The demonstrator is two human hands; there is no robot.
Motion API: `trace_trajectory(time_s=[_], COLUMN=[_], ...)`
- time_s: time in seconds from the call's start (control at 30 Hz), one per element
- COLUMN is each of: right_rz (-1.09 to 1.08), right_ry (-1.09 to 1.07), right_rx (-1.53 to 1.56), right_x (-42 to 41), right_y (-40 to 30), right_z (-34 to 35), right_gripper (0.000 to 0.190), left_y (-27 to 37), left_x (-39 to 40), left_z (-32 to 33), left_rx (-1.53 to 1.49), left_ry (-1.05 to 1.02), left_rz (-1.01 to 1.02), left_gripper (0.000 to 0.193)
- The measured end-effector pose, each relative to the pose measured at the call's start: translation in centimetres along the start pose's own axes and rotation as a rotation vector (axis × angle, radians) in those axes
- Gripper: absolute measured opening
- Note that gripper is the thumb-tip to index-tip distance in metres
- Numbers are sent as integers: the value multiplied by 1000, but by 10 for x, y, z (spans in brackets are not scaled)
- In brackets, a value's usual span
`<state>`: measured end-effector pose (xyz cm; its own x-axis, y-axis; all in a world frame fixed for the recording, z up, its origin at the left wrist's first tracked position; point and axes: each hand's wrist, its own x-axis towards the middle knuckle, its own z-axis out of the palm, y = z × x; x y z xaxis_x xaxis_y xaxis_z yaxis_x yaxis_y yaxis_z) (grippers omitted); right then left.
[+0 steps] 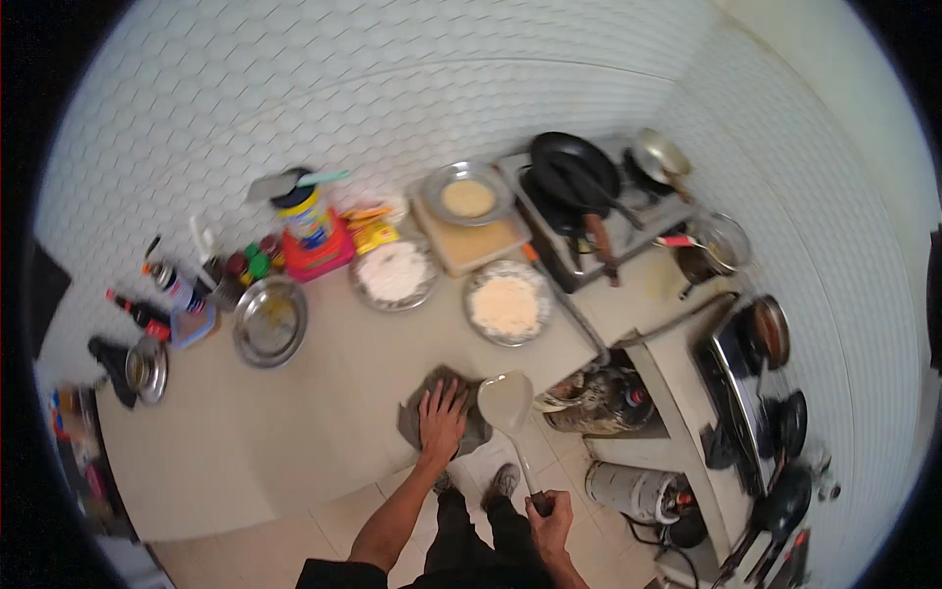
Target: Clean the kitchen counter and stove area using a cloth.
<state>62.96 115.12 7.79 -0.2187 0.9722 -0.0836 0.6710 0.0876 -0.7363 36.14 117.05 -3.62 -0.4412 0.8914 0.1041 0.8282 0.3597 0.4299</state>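
Note:
My left hand lies flat on a dark grey cloth at the counter's front edge, its fingers spread and pressing down. In my right hand is the dark handle end of a long cooking turner. The turner's broad, pale head points away from me, just right of the cloth and near the counter's corner. Beyond the cloth stand a metal plate of pale flour-like powder and another metal plate with whiter powder.
A gas stove holds a black pan. Metal bowl, bottles and jars line the counter at left. Gas cylinders stand below on the right. A second stove sits above them.

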Motion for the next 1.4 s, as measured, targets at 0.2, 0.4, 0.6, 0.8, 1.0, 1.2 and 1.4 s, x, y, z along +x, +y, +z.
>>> trace_trajectory(time_s=[0.2,0.4,0.6,0.8,1.0,1.2,1.4], right_rz=[43,158,352,549,842,1055,1159], right_ry=[206,533,946,1318,1540,1451,1444], right_rx=[94,167,136,46,175,100,261], right_x=[-33,-116,-265,-378,-418,-477,-523], right_y=[27,116,216,302,417,558,640], right_z=[-69,-181,-312,-414,-514,-605,-712], right_gripper=[34,35,36,33,32,31,32], left_y=[61,269,463,616,785,923,1093], left_x=[-81,-154,-277,-399,-476,-537,-621], left_z=[62,63,73,90,75,179,225], left_rx=[-1062,-1833,-1589,-1145,-1096,-979,-1032], left_ry=[-214,-741,-1508,-1892,-1922,-2035,-2025], left_rz=[-635,-875,-662,-661,-814,-833,-694], left_gripper=[43,55,54,51,45,55,51])
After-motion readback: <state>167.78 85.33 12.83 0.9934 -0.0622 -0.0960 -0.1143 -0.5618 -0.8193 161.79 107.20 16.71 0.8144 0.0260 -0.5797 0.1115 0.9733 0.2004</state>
